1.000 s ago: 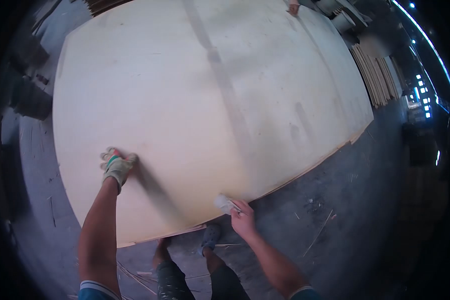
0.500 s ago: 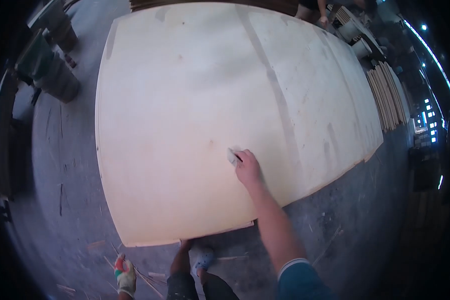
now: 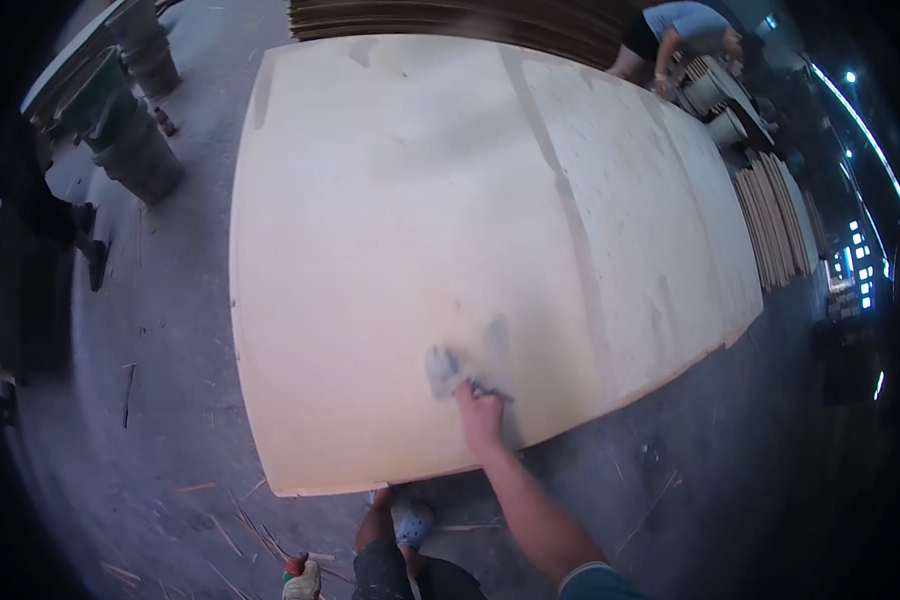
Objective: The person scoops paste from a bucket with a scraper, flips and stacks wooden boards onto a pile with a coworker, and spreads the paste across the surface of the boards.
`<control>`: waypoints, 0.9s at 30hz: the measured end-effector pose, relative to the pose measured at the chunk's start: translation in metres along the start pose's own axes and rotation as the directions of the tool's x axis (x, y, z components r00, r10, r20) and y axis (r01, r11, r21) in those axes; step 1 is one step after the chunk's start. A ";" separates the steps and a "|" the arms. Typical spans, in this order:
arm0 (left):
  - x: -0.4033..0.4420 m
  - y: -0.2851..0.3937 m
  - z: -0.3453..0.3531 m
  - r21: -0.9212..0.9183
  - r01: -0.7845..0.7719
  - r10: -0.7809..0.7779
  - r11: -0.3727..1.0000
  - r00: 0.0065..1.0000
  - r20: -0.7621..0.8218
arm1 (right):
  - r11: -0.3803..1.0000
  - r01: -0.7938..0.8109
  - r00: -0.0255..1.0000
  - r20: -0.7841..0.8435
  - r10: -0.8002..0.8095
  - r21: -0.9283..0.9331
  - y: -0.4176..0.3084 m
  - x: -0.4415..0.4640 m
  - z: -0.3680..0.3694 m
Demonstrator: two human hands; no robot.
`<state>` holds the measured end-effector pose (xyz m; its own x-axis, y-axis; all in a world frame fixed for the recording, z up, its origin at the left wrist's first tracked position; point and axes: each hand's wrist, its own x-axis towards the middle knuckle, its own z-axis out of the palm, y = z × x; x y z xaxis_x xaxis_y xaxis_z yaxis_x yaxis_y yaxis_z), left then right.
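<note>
A large pale wooden sheet (image 3: pixel 400 220) with darker bands across its right half fills the middle of the view. Over its near part is my bare right hand (image 3: pixel 481 412), closed round a whitish, blurred object (image 3: pixel 442 372) that I cannot make out, with a dark piece showing beside the fingers. A shadow lies just to the right of it. My left hand (image 3: pixel 301 578), in a white glove with red and green parts, hangs low at the bottom edge, off the sheet. Its fingers look curled, and whatever they may hold is hidden.
A co-worker (image 3: pixel 682 35) bends at the sheet's far right corner. Stacked boards (image 3: pixel 770 220) stand at the right, more sheets (image 3: pixel 450 18) behind. Bins (image 3: pixel 135 150) and another person's foot (image 3: pixel 96 262) are at the left. Thin wood strips (image 3: pixel 260 530) litter the floor near my feet.
My left hand has come off the sheet and dropped to the bottom edge. My right hand moved up the sheet, then back toward the near edge. The view has shifted, showing more of the co-worker.
</note>
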<state>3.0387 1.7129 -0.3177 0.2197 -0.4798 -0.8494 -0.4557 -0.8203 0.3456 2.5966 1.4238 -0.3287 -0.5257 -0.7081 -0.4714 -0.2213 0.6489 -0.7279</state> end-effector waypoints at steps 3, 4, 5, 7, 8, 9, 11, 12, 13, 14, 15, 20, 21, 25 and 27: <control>0.022 0.008 -0.008 0.061 -0.058 0.058 0.996 0.998 0.000 | 0.982 0.141 0.990 -0.001 -0.142 0.122 -0.008 0.116 0.059; 0.033 -0.011 -0.005 0.002 -0.049 0.049 0.999 0.999 -0.023 | 0.932 0.080 0.995 -0.035 -0.099 -0.354 -0.021 0.149 0.074; 0.045 -0.032 -0.002 -0.055 -0.042 0.040 0.998 0.998 -0.044 | 0.864 0.256 0.928 -0.140 -0.345 -0.434 -0.039 0.160 0.089; 0.074 -0.085 0.003 -0.115 -0.038 0.027 0.993 0.994 -0.101 | 0.687 0.527 0.762 -0.080 -0.643 -0.501 -0.064 0.168 0.106; 0.082 -0.118 0.007 -0.146 -0.027 0.008 0.989 0.992 -0.126 | 0.611 0.648 0.708 0.064 -0.704 -0.455 -0.069 0.171 0.099; 0.081 -0.151 0.010 -0.174 -0.012 -0.014 0.985 0.989 -0.148 | 0.533 0.753 0.633 0.201 -0.748 -0.386 -0.065 0.167 0.090; 0.084 -0.187 0.006 -0.224 -0.020 -0.021 0.974 0.983 -0.181 | 0.483 0.819 0.573 0.397 -0.717 -0.309 -0.045 0.145 0.064; 0.072 -0.186 0.007 -0.271 -0.019 -0.034 0.962 0.982 -0.187 | 0.456 0.846 0.532 0.485 -0.694 -0.275 -0.033 0.128 0.048; 0.063 -0.185 0.003 -0.238 -0.019 -0.022 0.971 0.985 -0.170 | 0.466 0.851 0.521 0.503 -0.690 -0.242 -0.015 0.104 0.034; 0.062 -0.195 -0.004 -0.200 -0.026 -0.004 0.980 0.989 -0.150 | 0.478 0.853 0.513 0.513 -0.688 -0.212 0.008 0.077 0.021; 0.061 -0.207 -0.010 -0.157 -0.035 0.014 0.987 0.991 -0.130 | 0.489 0.844 0.528 0.502 -0.685 -0.221 0.034 0.047 0.009; 0.056 -0.280 -0.038 -0.452 -0.067 -0.009 0.889 0.987 -0.163 | 0.587 0.682 0.719 0.250 -0.649 -0.436 0.136 -0.119 0.013; 0.065 -0.309 -0.048 -0.606 -0.065 -0.027 0.793 0.989 -0.142 | 0.626 0.629 0.753 0.160 -0.639 -0.460 0.141 -0.145 0.034; -0.019 -0.202 -0.135 -0.236 0.041 -0.033 0.971 0.999 0.037 | 0.924 0.370 0.928 0.087 -0.362 -0.099 0.126 -0.198 0.107; 0.009 -0.263 -0.171 -0.395 0.050 -0.033 0.918 0.998 0.048 | 0.953 0.299 0.954 -0.008 -0.299 0.044 0.104 -0.214 0.138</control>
<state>3.3083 1.8711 -0.3480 0.1928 -0.4366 -0.8788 -0.0668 -0.8993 0.4322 2.7996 1.6046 -0.3721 -0.4419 -0.8676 -0.2278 -0.3319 0.3941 -0.8570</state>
